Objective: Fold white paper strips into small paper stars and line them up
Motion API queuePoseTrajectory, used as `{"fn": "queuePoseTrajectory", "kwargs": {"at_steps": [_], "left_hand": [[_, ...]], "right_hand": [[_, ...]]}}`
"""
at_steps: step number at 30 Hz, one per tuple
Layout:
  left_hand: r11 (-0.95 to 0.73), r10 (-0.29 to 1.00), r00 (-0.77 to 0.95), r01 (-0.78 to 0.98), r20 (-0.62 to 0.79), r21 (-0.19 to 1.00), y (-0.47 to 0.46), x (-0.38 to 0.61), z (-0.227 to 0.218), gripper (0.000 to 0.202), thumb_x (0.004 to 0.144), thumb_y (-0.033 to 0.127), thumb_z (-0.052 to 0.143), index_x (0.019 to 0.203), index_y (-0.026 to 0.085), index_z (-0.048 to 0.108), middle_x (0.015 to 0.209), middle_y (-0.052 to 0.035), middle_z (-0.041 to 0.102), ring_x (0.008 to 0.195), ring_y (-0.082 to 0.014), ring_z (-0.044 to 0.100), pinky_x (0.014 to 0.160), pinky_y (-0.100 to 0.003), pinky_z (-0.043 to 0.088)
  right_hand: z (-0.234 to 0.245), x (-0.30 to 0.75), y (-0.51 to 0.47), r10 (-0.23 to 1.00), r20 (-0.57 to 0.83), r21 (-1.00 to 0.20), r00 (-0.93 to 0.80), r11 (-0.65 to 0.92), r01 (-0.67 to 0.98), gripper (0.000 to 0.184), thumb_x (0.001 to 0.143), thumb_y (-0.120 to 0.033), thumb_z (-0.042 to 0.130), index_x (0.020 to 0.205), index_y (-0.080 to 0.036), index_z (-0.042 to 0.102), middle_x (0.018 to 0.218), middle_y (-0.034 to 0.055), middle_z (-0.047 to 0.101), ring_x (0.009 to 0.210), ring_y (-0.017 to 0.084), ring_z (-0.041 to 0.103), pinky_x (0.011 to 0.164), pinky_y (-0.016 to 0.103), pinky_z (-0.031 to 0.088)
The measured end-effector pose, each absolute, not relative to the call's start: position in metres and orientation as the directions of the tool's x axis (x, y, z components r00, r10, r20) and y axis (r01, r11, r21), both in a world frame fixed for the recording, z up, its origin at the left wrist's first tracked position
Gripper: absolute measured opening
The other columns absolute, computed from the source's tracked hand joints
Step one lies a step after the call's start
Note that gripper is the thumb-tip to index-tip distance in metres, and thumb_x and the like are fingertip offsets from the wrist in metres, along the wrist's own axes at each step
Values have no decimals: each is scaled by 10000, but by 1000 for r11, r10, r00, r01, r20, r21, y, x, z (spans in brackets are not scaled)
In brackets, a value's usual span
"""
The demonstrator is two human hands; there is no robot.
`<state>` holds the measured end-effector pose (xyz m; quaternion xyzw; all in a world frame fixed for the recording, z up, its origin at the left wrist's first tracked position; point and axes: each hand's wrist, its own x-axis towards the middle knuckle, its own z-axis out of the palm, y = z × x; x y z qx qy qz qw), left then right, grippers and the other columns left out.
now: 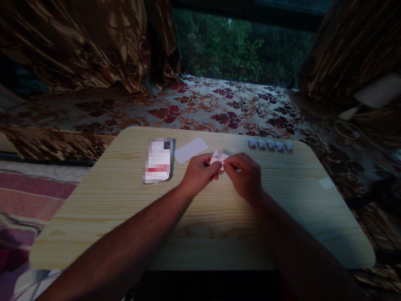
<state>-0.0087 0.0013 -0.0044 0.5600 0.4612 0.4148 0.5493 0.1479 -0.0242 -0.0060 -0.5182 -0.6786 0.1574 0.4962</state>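
A small piece of folded white paper (218,156) is pinched between both my hands, above the middle of the wooden table (119,221). My left hand (202,169) grips its left side, thumb on top. At its right edge, the thumb and fingertips of my right hand (246,173) press on a fold. Fingers cover the paper's lower part. Just beyond my left hand lies a flat white paper strip (191,149). Several small folded paper pieces (271,145) stand in a row at the table's far right.
Left of the paper strip lies a blurred-out white packet or box (158,161) with a red band. A small paper scrap (326,183) rests near the right edge. Behind the table is a floral-covered ledge (225,104) under a window, with brown curtains (103,46) at both sides.
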Motion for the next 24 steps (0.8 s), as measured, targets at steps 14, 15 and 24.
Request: {"fn": "queuePoseTrajectory", "kwargs": {"at_steps": [14, 15, 24], "left_hand": [[108, 960, 274, -160, -61, 981, 6, -11, -15, 175, 767, 302, 644, 691, 145, 659, 505, -3, 586, 411, -71, 470, 434, -219, 319], [113, 958, 279, -172, -62, 979, 7, -11, -15, 173, 764, 300, 647, 691, 144, 657, 506, -4, 586, 410, -71, 472, 434, -217, 321], [132, 957, 283, -205, -70, 970, 8, -10, -14, 200, 762, 324, 686, 704, 135, 653, 528, 1, 599, 411, -66, 478, 427, -210, 322]], "right_hand": [[-4, 149, -24, 799, 598, -654, -66, 534, 536, 141, 853, -179, 603, 845, -229, 735, 869, 46, 671, 744, 153, 631, 672, 285, 524], [-4, 149, -24, 795, 602, -649, -72, 540, 537, 144, 853, -175, 603, 846, -227, 737, 868, 47, 674, 742, 151, 633, 671, 282, 527], [-7, 150, -21, 763, 643, -663, -71, 600, 447, 183, 824, -130, 594, 851, -205, 759, 890, 64, 699, 771, 148, 652, 658, 263, 530]]}}
